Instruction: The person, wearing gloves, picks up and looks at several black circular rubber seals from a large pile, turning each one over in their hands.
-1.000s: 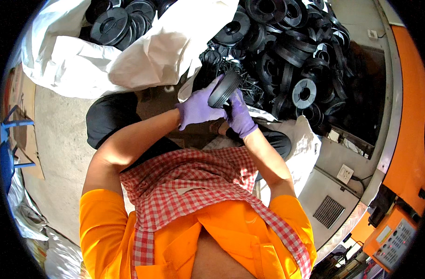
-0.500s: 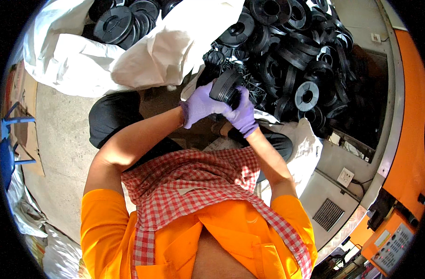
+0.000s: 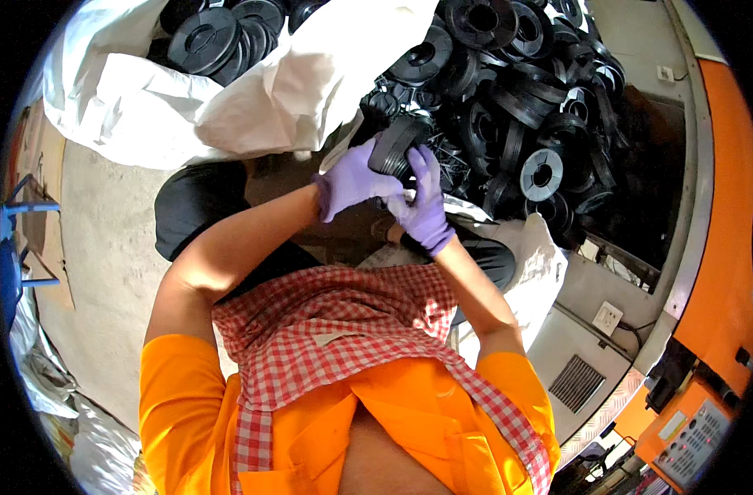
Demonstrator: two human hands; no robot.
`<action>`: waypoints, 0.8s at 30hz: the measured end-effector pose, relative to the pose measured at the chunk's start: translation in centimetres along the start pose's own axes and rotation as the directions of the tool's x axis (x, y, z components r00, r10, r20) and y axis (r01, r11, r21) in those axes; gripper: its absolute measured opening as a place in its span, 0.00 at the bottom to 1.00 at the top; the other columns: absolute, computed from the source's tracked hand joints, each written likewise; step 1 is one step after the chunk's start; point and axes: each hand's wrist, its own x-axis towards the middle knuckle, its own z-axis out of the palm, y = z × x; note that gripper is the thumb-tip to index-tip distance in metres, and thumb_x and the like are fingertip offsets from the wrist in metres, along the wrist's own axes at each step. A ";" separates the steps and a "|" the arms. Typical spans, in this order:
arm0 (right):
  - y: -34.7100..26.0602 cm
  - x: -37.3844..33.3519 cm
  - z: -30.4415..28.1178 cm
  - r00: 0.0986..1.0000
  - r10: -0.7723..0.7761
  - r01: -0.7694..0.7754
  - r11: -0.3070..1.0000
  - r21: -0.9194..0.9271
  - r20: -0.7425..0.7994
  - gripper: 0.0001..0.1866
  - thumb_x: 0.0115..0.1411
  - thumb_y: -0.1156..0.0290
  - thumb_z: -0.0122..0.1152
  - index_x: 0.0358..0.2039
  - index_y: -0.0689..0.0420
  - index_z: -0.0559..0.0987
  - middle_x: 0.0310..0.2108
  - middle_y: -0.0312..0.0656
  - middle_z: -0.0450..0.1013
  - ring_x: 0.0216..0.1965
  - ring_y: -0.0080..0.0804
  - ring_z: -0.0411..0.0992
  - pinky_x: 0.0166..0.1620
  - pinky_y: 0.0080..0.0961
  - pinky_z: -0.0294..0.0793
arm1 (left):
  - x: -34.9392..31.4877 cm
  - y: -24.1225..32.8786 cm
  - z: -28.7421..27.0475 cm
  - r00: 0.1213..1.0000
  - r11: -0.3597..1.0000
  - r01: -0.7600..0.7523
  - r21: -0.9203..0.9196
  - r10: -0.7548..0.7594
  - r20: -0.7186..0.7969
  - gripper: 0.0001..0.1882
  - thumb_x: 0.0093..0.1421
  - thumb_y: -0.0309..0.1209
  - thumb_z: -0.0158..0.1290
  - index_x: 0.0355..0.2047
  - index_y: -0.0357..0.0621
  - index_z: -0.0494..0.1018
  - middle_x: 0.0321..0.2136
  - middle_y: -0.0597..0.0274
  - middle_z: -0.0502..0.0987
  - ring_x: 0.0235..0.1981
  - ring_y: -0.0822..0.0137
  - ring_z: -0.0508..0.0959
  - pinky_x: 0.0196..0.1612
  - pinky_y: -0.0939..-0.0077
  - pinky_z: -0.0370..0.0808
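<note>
In gloved hands above my lap, I hold a stack of black plastic spools point(image 3: 397, 147), tilted and seen partly edge-on. My left hand point(image 3: 350, 181), in a purple glove, is closed round the stack's left and lower side. My right hand point(image 3: 424, 206), gloved the same, rests its bent fingers along the right side, its thumb close to the left fingertips. Just beyond lies a large heap of black spools point(image 3: 482, 132), with thin black plastic bits at its near edge. One grey-faced spool point(image 3: 528, 183) stands out on the heap's near right.
A white sack point(image 3: 261, 111) with black spools point(image 3: 205, 41) inside stands at the far left. Another white sack point(image 3: 535, 262) lies by my right knee. A grey machine panel with a socket point(image 3: 607, 318) and an orange control box point(image 3: 686, 433) are on the right. A blue stool point(image 3: 32, 206) is at left.
My right hand has shifted slightly, its fingers now more upright and looser along the stack. The left hand keeps its hold, and the spools have barely moved.
</note>
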 end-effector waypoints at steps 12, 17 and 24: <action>-1.0 2.1 1.1 0.488 0.586 -0.675 -0.216 0.706 0.647 0.30 0.59 0.45 0.49 0.52 0.56 0.66 0.38 0.41 0.71 0.34 0.25 0.71 0.28 0.24 0.78 | 0.2 -3.2 -0.1 1.000 0.985 -0.009 0.174 0.013 -0.022 0.43 0.45 0.27 0.62 0.60 0.38 0.54 0.36 0.62 0.75 0.33 0.76 0.74 0.38 0.81 0.73; 0.5 -0.9 2.0 0.959 0.276 -0.283 0.919 0.273 0.065 0.39 0.44 0.72 0.69 0.56 0.54 0.60 0.46 0.54 0.66 0.46 0.40 0.69 0.49 0.36 0.72 | 0.2 0.5 -0.1 0.998 0.983 0.030 0.183 -0.041 0.056 0.31 0.46 0.26 0.60 0.51 0.39 0.65 0.34 0.64 0.76 0.34 0.74 0.75 0.38 0.80 0.73; 1.1 -1.6 0.0 0.937 0.047 -0.087 0.991 0.099 0.347 0.44 0.40 0.67 0.73 0.59 0.54 0.61 0.51 0.52 0.65 0.50 0.48 0.68 0.51 0.34 0.70 | 0.2 -0.9 -1.2 0.973 0.982 0.164 -0.090 -0.145 0.180 0.23 0.47 0.30 0.59 0.45 0.39 0.70 0.34 0.66 0.75 0.35 0.73 0.73 0.40 0.80 0.71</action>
